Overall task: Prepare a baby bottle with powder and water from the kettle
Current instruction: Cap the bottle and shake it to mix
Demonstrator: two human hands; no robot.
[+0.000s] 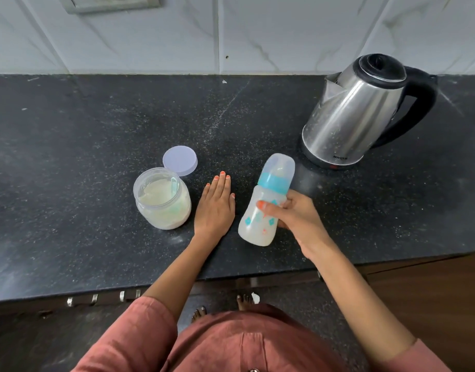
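Head view: your worktop, left to right.
Powder jar (162, 201): open, near the front edge, lid (180, 160) behind.
Left hand (215, 208): flat, fingers together, empty.
Bottle (266, 202): capped, tilted toward the kettle (357, 111), gripped around its body by your right hand (298, 218); uncap next.

A dark speckled stone countertop (96, 124) runs across the middle of the frame, with a pale scuff line slanting through its centre. Behind it, filling the top of the frame, the wall is clad in white marble-look tiles (271, 30) with grey veining and thin grout joints. At the upper left edge sits a switch or socket plate (110, 2), cut off by the frame, so which it is I cannot tell. Below the counter's front edge, small metal hooks (94, 298) show at lower left, a brown cabinet front (432, 296) at lower right, and dark speckled floor (284, 299) between.
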